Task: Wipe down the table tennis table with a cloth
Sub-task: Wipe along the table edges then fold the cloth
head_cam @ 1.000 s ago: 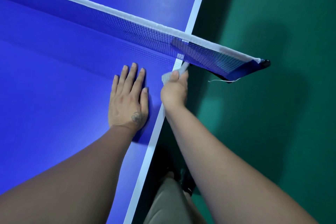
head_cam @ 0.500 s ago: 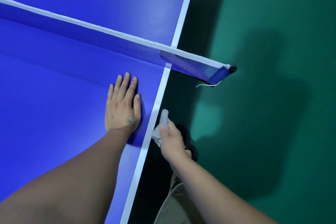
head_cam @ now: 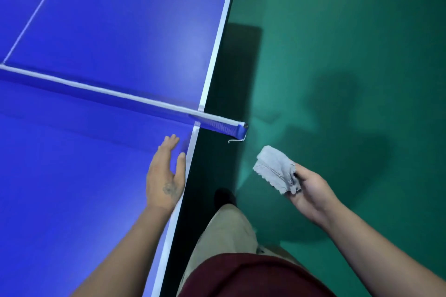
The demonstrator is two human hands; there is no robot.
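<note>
Right hand (head_cam: 310, 191) off the table (head_cam: 84, 176), fingers clamped on grey cloth (head_cam: 276, 169) over green floor (head_cam: 350, 31). Left hand (head_cam: 165, 176) near table's right edge by net (head_cam: 120, 96), fingers straight, apart.

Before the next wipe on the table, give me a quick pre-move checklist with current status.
1. Cloth in hand: ok, right hand grips it.
2. Cloth on the table: not ok, it is held off the side, over the green floor.
3. Left hand clear of the wipe path: not ok, it is over the blue top near the white edge line.
4. Net free of cloth and hands: ok.
5. Cloth clean enough: cannot tell.
</note>
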